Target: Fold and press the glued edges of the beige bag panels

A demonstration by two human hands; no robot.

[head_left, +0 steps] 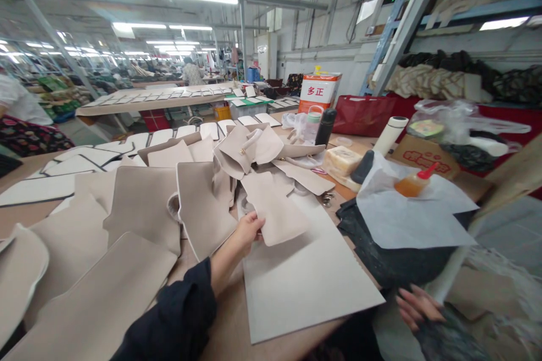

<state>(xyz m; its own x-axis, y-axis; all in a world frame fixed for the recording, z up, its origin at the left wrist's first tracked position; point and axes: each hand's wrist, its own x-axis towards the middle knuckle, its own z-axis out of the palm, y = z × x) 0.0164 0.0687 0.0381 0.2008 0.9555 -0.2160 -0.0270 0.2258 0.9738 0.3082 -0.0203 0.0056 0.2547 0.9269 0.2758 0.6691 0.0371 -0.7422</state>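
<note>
My left hand (249,229) pinches the lower left edge of a beige leather piece (277,208), thumb on top. The piece hangs tilted above a pale flat board (309,276) on the table. To the left of this hand stands a folded beige panel (203,203), with larger beige panels (144,203) beyond it. Behind it lies a heap of beige parts (245,149) with small gold-coloured fittings. My right hand (419,307) is at the lower right, off the table's front edge, fingers stretched out and slightly blurred. I see nothing in it.
White dark-edged pieces (114,149) lie in rows at the back left. On the right are a dark sheet (381,248), white paper (406,220), a red-tipped glue bottle (417,181), a black flask (326,127) and a white flask (392,134). A metal tin (318,90) stands behind.
</note>
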